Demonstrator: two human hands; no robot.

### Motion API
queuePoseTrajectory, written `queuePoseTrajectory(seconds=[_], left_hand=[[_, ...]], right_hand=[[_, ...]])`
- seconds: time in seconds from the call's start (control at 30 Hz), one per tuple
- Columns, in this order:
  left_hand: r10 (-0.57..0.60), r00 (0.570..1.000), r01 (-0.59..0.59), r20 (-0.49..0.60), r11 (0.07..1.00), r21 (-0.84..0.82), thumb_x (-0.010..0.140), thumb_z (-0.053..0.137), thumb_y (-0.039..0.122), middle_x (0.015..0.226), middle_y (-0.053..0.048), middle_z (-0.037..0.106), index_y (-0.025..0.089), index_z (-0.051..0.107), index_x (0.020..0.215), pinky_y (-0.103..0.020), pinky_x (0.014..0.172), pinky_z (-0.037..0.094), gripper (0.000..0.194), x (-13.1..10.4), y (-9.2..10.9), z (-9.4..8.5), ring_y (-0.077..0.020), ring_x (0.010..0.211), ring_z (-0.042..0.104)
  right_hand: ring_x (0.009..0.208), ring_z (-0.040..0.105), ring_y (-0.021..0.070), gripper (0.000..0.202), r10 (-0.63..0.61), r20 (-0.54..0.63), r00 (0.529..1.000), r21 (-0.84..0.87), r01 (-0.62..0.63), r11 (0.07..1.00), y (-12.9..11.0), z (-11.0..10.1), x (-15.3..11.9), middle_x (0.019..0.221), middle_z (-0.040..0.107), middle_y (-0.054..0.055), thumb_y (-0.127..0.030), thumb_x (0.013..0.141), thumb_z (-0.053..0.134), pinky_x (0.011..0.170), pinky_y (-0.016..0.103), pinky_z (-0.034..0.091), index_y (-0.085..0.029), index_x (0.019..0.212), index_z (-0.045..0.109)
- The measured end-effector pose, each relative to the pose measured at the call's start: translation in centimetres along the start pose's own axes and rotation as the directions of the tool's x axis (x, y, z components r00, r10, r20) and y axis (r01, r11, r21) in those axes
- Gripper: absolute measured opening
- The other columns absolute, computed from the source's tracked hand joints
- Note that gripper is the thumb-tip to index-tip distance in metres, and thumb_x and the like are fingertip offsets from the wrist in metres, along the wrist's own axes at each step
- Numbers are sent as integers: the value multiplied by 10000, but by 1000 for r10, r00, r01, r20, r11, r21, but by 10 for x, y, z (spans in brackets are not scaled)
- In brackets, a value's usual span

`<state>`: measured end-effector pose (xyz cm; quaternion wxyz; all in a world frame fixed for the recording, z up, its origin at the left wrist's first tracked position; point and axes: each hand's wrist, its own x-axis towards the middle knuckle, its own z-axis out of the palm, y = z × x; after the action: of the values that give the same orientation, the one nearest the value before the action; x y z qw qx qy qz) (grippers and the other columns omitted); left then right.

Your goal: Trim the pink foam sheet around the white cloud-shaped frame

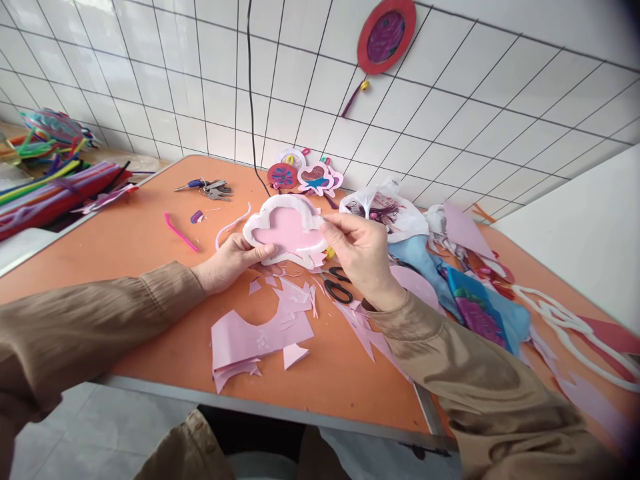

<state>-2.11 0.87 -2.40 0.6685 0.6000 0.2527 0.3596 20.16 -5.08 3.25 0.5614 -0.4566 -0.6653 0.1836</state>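
Note:
A cloud-like pink piece point(287, 227) with a raised white border is held up above the orange table point(165, 320). My left hand point(233, 261) grips its lower left edge, thumb on the front. At its right edge, my right hand point(361, 253) pinches the white border between thumb and fingers. Black-handled scissors point(339, 290) lie just below my right hand, their blades partly hidden. Pink paper scraps point(260, 337) are spread on the table below the piece.
Keys point(217, 190) and a pink strip point(181, 233) lie at the left. Finished ornaments point(315, 177) lean by the tiled wall. A white plastic bag point(385, 207), blue fabric point(420, 260) and white cord point(565, 320) are at the right. Pipe cleaners point(55, 193) lie far left.

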Motion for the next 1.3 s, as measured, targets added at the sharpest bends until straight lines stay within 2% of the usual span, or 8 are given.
queuePoseTrajectory(seconds=[0.23,0.43,0.57,0.77,0.9,1.13,1.3], left_hand=[[-23,1000,23,4,999,22,723,971,656,798,-124,852,123,854,779,-210,644,673,548,-1,3,1,-215,747,835],[-45,999,45,4,999,5,701,976,670,779,-110,850,127,868,810,-190,629,657,564,-1,2,2,-179,688,810],[-42,999,42,0,999,-4,696,988,653,786,-101,854,134,876,848,-204,627,666,551,-1,2,2,-185,693,816],[-26,998,26,54,1000,7,756,962,636,812,-116,858,113,869,880,-205,618,666,545,-2,1,1,-180,653,814],[-20,997,20,78,1000,0,747,973,624,840,-130,862,110,866,908,-236,651,688,550,-2,-1,0,-196,682,824],[-4,993,4,117,1000,-5,683,1016,606,884,-135,864,118,875,944,-288,705,704,571,-1,1,-2,-235,746,840],[85,995,-84,57,996,-35,702,995,631,831,-98,848,118,837,880,-307,717,708,565,-1,5,3,-225,739,827]], right_hand=[[747,780,192,150,-138,-14,990,-17,137,990,10,0,1,831,847,35,-297,907,730,680,300,631,-201,844,826],[710,765,177,149,-137,-19,990,-21,136,990,12,0,1,802,837,32,-288,901,726,641,283,620,-201,834,827],[698,754,178,121,-82,-3,997,12,82,997,11,1,1,772,819,32,-296,859,757,624,283,605,-196,828,818],[640,708,163,124,-25,-32,999,48,26,999,9,2,2,726,800,26,-305,807,764,576,272,564,-195,783,816],[595,666,150,127,68,-13,998,97,-66,993,9,0,3,700,783,15,-320,789,797,552,272,540,-196,773,817],[635,679,139,91,214,-15,977,294,-200,935,24,-3,10,722,787,2,-315,718,880,597,266,546,-237,749,843],[618,676,133,121,297,15,955,350,-283,893,32,-4,13,714,786,-7,-343,659,921,608,283,550,-284,720,836]])
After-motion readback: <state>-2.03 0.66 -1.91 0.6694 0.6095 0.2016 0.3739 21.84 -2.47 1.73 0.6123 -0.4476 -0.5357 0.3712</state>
